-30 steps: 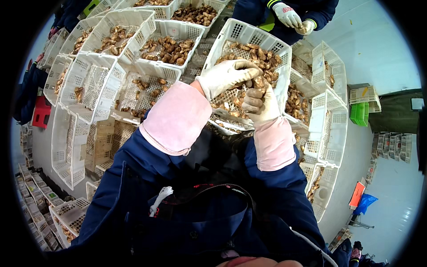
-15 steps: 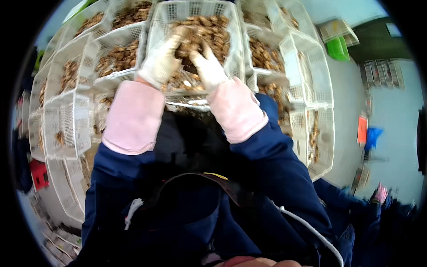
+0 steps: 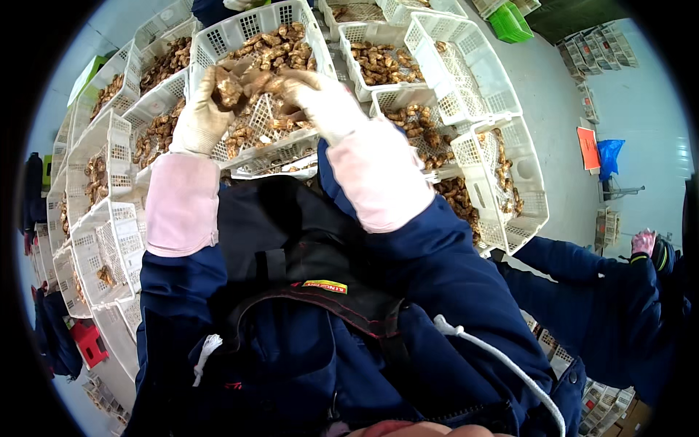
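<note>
Brown, knobbly pieces (image 3: pixel 280 49), like roots or mushrooms of a kind I cannot make out, lie piled in the large white plastic crate (image 3: pixel 320 44) in front of me. Both my hands wear off-white gloves with pink cuffs. My left hand (image 3: pixel 198 122) is at the crate's left side, its fingers curled round some of the pieces. From the right, my right hand (image 3: pixel 324 103) reaches over the crate, with fingers bent onto more pieces between the two hands. Part of the crate's perforated bottom shows below them, with a few pieces scattered on it.
White crates with brown pieces stand on both sides, including a right crate (image 3: pixel 382 62) and a left crate (image 3: pixel 156 135). A nearly bare crate (image 3: pixel 466 65) stands farther right. Another person's blue sleeve (image 3: pixel 582 298) is at the right. A red stool (image 3: pixel 89 342) stands at lower left.
The view has turned, so the crates look tilted and shifted left. My hands, close together over the pile before, are now farther apart, with pieces between them.
</note>
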Demonstrator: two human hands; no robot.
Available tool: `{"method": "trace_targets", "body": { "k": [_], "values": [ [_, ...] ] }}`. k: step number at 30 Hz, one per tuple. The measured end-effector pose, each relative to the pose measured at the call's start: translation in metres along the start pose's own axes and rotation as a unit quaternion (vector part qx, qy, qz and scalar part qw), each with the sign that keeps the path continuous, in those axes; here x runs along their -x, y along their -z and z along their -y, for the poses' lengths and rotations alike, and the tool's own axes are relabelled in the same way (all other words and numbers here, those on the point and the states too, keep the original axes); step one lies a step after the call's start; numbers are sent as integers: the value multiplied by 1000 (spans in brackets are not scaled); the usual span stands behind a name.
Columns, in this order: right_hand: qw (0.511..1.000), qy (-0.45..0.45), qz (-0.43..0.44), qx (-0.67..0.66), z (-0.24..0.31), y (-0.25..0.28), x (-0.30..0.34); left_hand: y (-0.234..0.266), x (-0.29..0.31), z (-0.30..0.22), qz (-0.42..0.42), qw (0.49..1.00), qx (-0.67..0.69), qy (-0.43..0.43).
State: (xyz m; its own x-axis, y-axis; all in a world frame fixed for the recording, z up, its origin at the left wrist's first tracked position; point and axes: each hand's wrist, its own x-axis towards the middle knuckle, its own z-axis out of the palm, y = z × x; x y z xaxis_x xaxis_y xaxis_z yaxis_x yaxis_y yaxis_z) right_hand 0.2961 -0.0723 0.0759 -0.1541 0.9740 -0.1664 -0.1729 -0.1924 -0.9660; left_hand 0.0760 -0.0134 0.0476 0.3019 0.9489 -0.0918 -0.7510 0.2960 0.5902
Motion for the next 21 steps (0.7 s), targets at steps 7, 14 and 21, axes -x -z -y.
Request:
{"method": "trace_targets", "body": {
  "k": [7,14,21],
  "values": [
    [978,44,-195,56,41,115,99,40,-1,-19,5,998,-63,29],
    [904,-80,-417,48,-92,300,257,41,3,-21,-115,985,-127,-25],
    [833,-189,-501,139,-217,343,308,43,0,-10,-71,983,-170,17]
  ]
}}
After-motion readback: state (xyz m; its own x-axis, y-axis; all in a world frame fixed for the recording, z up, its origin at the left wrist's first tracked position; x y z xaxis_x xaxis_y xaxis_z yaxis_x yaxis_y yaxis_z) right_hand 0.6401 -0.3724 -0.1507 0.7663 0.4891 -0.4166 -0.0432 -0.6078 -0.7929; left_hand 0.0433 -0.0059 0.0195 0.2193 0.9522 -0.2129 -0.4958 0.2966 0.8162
